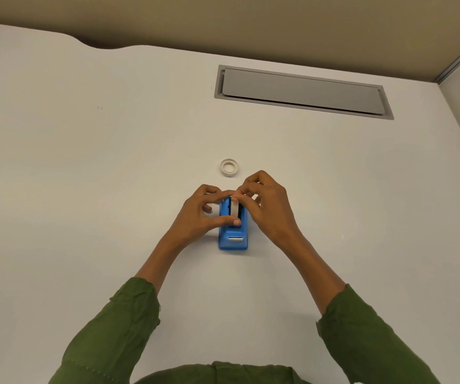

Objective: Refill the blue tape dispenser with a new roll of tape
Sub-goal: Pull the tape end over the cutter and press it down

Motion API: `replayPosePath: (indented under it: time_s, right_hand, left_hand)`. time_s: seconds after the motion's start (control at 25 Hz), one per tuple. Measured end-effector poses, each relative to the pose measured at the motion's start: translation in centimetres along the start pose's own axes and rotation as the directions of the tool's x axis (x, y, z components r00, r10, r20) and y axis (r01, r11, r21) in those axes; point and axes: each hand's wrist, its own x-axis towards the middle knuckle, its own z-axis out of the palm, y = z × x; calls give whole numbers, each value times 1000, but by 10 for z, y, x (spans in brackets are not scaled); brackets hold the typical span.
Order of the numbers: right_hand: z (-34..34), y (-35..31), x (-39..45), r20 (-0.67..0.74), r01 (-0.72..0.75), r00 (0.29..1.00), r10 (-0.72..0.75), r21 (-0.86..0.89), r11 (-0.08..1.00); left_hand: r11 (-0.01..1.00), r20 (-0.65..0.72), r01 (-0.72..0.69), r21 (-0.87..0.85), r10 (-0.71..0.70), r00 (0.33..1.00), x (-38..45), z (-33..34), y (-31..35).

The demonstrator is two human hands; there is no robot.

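Observation:
The blue tape dispenser (233, 239) stands on the white desk (112, 176), its metal cutter facing me. A white roll of tape (234, 207) sits upright in its cradle. My left hand (204, 214) pinches this roll from the left, thumb across its near side. From the right, my right hand (267, 206) has its fingertips on the top of the same roll. Whether the roll is fully seated is hidden by my fingers. A second white ring (229, 167), a tape roll or core, lies flat on the desk just beyond my hands.
A grey cable hatch (303, 91) is set into the desk at the back right. Beige partition walls (251, 20) close off the far side and right side. My green sleeves (118, 328) reach in from the near edge.

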Motion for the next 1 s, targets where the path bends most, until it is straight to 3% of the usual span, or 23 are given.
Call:
replayPosePath:
  time_s: [0.44, 0.68, 1.0]
  right_hand:
    - [9, 7, -19, -114, 65, 990, -82, -142, 988]
    - [9, 5, -20, -110, 102, 987, -116, -128, 987]
    - [9, 5, -31, -116, 129, 982, -152, -188, 974]
  left_hand:
    - [999, 43, -33, -4, 33, 999, -4, 2, 0]
    - [986, 140, 8, -168, 16, 990, -6, -13, 10]
    - [992, 120, -124, -27, 126, 985, -3, -6, 9]
